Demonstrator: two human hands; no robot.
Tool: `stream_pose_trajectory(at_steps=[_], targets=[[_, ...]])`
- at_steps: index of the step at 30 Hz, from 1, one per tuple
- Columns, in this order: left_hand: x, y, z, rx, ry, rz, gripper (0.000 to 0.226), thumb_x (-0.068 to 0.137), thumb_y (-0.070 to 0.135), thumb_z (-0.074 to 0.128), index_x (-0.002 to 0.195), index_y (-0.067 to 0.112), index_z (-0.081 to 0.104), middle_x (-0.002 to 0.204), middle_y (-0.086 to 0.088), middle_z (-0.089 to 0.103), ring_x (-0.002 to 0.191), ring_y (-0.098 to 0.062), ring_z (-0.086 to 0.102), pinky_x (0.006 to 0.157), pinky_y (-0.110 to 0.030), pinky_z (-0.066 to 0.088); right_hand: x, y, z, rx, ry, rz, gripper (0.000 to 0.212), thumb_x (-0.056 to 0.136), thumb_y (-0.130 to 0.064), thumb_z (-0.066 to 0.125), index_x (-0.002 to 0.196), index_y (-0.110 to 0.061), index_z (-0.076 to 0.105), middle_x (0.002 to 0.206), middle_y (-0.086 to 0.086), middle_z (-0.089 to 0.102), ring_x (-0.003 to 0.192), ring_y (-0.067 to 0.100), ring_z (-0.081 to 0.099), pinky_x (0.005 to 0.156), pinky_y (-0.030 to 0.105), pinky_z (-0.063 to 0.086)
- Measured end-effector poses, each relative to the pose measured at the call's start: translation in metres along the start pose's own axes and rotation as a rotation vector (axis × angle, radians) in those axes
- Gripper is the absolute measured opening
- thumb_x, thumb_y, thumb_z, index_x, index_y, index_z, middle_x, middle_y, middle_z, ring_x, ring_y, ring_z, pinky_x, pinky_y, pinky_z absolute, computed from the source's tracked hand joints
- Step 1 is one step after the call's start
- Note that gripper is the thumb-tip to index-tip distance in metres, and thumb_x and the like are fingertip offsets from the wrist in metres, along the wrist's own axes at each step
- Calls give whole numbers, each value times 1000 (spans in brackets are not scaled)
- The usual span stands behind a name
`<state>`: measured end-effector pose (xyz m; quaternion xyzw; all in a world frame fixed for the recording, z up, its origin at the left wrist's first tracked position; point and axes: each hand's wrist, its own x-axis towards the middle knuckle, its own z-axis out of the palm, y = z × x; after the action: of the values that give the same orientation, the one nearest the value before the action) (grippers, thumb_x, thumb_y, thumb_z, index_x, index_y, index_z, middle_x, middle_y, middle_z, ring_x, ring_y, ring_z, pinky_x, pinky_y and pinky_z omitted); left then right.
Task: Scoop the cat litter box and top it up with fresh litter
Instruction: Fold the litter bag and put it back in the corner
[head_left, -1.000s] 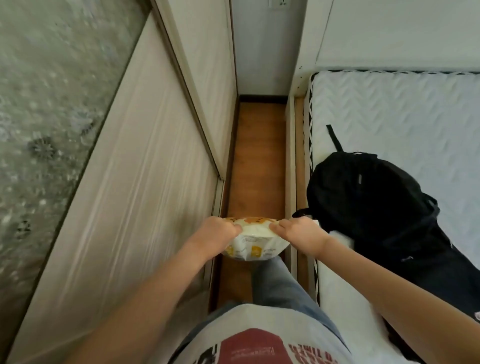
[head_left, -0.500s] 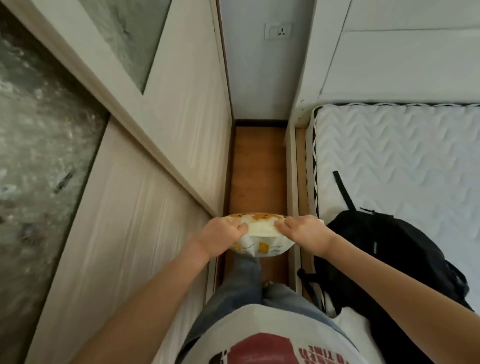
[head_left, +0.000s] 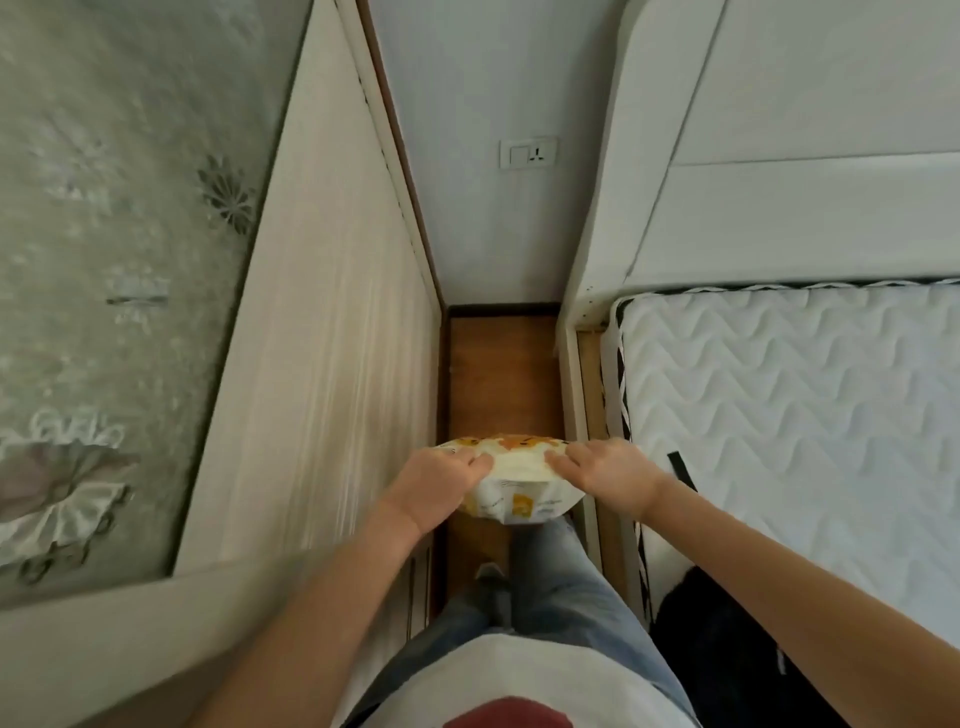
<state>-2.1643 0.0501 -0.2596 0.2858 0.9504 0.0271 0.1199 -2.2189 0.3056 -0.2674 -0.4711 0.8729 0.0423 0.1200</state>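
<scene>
The litter bag (head_left: 511, 480), white with an orange print along its top edge, hangs in the air in front of the person's waist, above the strip of wooden floor (head_left: 501, 374) between the wardrobe (head_left: 322, 322) and the bed frame (head_left: 576, 395). The left hand (head_left: 436, 486) pinches the bag's top at its left end and the right hand (head_left: 605, 475) pinches it at the right end, fingers curled over the edge, so each hand is clamped on the bag and the two are set apart by the width of the bag's mouth. Compared with a second ago the grip looks the same, but the surroundings have slid: the black backpack (head_left: 727, 654) that lay beside the right hand on the mattress (head_left: 789, 395) now sits low at the right edge of the view, and the wall with its socket (head_left: 529, 152) at the end of the aisle has come into sight. That reads as the person walking up the narrow aisle with the bag carried in both hands. No litter box or scoop shows here, so the task appears to be at a fetching or carrying stage; whether the bag is already opened cannot be told from this angle. The likely next need is to reach the box before any pouring.
</scene>
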Motion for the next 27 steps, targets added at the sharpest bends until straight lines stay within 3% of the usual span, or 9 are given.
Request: stream_pose_trajectory(at_steps=[5,7,9,12,14,17,21,24,27], targets=[[66,-52,-12,11,-62,-31,40,67,15,86,105,13,72,89,-5,74,68,-19,72,56,-28,59,56,68,-10,-4,-45,-47,63,37,-26,95,94,-12,72,66,3,64,42,14,57,35,22,44],[94,-74,-12,23,-72,-36,43,57,13,91,98,17,75,81,-1,73,60,-16,70,49,-25,57,82,100,-1,-7,-79,-70,63,35,-24,94,93,-15,71,64,0,62,41,13,55,33,21,41],[126,-96,-16,47,-86,-51,47,44,15,95,88,19,76,71,2,71,52,-14,66,43,-23,51,110,127,-7,-35,-171,-61,64,44,-22,92,103,-14,69,72,3,64,49,17,60,38,24,43],[164,-130,-15,57,-115,-43,50,38,14,95,84,20,76,65,2,68,48,-14,64,36,-21,44,147,167,-9,-39,-219,-95,57,88,-11,60,141,-7,38,115,16,59,96,33,63,72,38,51],[186,-151,-10,53,-161,-51,52,39,11,94,87,18,76,66,0,69,47,-15,64,37,-22,44,171,186,-14,-12,-190,-89,59,77,-13,72,132,-6,51,102,15,64,83,30,66,64,33,52],[224,-191,4,-4,-251,-27,45,80,6,73,123,11,62,102,-12,70,83,-25,71,66,-31,57,211,223,14,-52,-199,-114,64,39,-19,92,99,-11,71,65,4,63,45,19,59,37,23,42],[276,-242,37,4,-266,13,42,100,11,44,142,12,40,131,-12,55,111,-28,61,91,-35,52,271,266,45,-100,-187,-118,63,42,-17,93,100,-10,70,68,7,66,48,21,61,36,25,44],[311,-278,80,-3,-272,-12,40,99,10,44,139,13,42,130,-12,56,112,-28,60,92,-36,50,312,291,73,-66,-318,-119,61,82,-16,70,136,-5,45,114,20,61,92,32,65,71,41,57],[348,-313,110,3,-296,-11,40,98,9,42,138,13,42,125,-12,57,109,-28,60,86,-37,50,352,316,112,-69,-382,-81,58,99,-13,44,150,-11,17,142,20,40,121,36,49,98,47,45]])
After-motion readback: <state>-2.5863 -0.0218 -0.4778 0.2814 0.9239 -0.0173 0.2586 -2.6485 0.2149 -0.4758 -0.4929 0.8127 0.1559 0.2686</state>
